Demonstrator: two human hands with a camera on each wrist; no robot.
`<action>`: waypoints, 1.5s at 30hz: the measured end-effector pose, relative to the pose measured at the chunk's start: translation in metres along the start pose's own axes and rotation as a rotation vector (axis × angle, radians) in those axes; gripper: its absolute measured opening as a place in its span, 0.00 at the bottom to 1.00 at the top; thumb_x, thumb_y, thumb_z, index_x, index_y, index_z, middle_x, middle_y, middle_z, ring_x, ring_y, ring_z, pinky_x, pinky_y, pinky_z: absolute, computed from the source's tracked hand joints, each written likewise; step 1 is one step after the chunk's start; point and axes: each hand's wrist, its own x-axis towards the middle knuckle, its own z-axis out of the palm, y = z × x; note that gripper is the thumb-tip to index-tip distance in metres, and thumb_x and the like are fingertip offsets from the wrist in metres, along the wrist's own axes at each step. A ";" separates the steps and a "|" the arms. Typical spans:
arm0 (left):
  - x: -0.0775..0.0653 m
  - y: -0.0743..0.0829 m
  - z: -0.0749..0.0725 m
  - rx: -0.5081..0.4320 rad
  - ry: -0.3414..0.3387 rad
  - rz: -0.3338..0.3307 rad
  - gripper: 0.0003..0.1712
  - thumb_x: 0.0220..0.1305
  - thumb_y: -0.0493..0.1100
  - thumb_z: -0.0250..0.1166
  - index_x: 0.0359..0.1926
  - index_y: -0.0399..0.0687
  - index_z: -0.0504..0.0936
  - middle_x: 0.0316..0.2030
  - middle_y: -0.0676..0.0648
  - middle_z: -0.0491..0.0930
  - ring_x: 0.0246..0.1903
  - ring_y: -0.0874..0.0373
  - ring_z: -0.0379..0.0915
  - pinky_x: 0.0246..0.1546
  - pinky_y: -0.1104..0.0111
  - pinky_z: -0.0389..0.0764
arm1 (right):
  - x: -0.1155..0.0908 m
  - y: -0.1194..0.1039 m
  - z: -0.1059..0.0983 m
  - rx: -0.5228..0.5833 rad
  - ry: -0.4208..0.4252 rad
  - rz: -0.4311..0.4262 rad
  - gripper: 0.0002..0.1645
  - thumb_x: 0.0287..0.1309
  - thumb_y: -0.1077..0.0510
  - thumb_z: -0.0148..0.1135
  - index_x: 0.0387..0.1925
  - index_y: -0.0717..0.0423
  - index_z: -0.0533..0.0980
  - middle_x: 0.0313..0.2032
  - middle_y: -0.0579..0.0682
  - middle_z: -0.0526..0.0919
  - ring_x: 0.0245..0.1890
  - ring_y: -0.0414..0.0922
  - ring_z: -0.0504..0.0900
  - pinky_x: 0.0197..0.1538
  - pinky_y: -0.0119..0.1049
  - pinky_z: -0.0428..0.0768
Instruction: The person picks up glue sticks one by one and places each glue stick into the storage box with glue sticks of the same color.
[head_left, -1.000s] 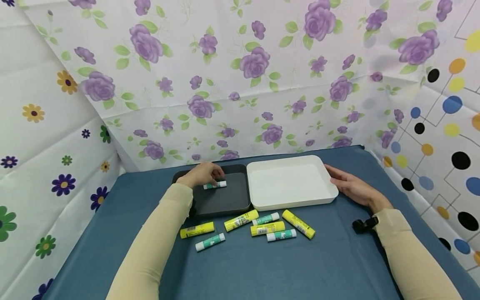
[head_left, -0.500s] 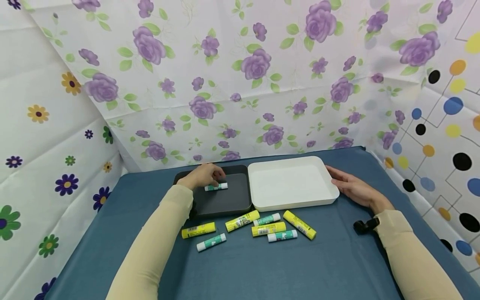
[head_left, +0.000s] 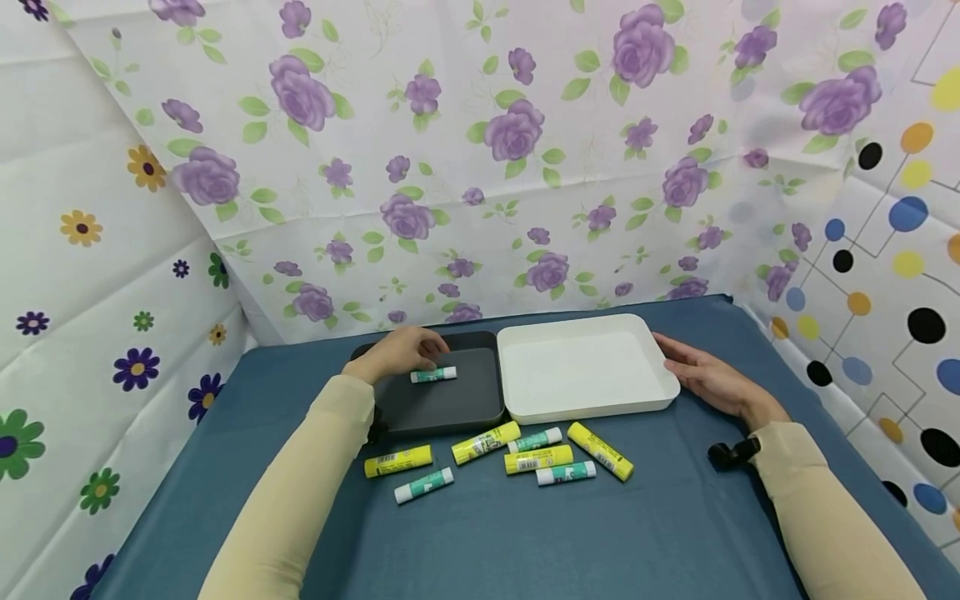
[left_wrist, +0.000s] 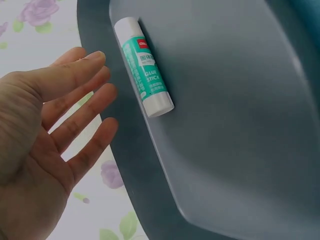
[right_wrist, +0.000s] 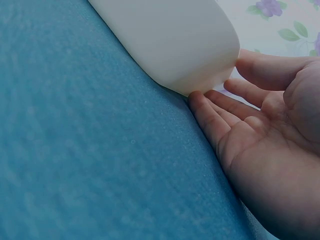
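A small green-and-white glue stick lies in the dark grey tray. My left hand hovers over that tray's left part. The left wrist view shows the hand's fingers spread and relaxed, a small gap from the glue stick, holding nothing. To the right, touching the dark tray's side, stands a white tray with nothing in it. My right hand is at its right end; in the right wrist view the extended fingertips touch the white tray's outer wall near a corner.
In front of the trays several glue sticks lie loose on the blue cloth: yellow ones such as the left one and the right one, and green-and-white ones such as the nearest. A flowered curtain hangs behind.
My left hand has let go of the glue stick and drawn slightly left, leaving it in the dark tray. The right hand stays at the white tray. The head view shifts a little.
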 end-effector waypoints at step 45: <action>-0.089 0.025 0.016 -0.237 0.190 0.139 0.20 0.70 0.44 0.71 0.61 0.48 0.84 0.56 0.40 0.84 0.52 0.51 0.82 0.57 0.52 0.82 | -0.002 -0.003 0.002 -0.001 -0.015 -0.018 0.42 0.84 0.56 0.45 0.85 0.48 0.35 0.83 0.57 0.31 0.82 0.57 0.35 0.63 0.21 0.69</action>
